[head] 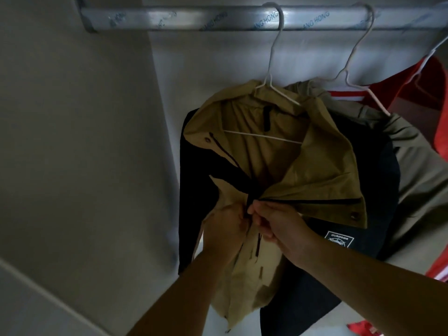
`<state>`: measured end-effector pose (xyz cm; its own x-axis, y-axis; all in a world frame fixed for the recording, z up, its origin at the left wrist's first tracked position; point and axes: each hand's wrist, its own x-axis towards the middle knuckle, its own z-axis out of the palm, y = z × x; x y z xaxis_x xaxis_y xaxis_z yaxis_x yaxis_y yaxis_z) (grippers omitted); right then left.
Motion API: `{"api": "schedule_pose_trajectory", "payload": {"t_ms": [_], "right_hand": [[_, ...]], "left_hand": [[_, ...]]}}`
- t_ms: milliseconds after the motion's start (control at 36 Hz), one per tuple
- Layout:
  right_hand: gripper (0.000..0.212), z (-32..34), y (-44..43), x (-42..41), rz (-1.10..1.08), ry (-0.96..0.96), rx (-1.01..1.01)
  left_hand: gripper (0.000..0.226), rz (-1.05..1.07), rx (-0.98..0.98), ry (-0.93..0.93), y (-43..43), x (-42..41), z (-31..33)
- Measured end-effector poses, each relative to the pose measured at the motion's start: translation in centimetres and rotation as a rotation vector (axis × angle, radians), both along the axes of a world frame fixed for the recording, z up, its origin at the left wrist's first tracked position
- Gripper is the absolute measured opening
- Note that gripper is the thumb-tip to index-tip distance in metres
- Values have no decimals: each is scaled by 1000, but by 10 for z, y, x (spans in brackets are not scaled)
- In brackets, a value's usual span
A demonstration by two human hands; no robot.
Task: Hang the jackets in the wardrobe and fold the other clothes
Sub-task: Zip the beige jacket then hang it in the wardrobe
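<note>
Jacket (278, 154) hangs vertically collar-up; left hand (226, 230) and right hand (277, 226) seemingly pinch its zipper (250, 205).

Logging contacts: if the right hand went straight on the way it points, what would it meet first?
The right hand would likely meet the left hand first, at the jacket zip; depth unclear.

Rail (169, 19) left of tan jacket (274, 151) free, open gap to wardrobe side wall (72, 129). Right side crowded: olive jacket (417, 170), red garment (431, 93) packed close.
</note>
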<state>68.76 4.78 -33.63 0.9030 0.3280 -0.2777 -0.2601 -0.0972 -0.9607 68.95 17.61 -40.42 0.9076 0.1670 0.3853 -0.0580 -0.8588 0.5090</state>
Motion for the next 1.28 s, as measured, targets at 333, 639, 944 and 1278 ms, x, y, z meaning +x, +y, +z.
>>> {"api": "schedule_pose_trajectory", "payload": {"t_ms": [333, 639, 944, 1278], "right_hand": [[29, 88, 5, 5, -90, -263, 224], [28, 116, 1, 10, 130, -409, 74], [33, 119, -81, 47, -115, -1208, -785], [46, 144, -80, 85, 194, -925, -837]], "left_hand": [[19, 75, 193, 169, 5, 6, -10], [19, 104, 109, 259, 5, 8, -2], [40, 94, -1105, -31, 21, 37, 108], [58, -166, -34, 60, -44, 37, 193]]}}
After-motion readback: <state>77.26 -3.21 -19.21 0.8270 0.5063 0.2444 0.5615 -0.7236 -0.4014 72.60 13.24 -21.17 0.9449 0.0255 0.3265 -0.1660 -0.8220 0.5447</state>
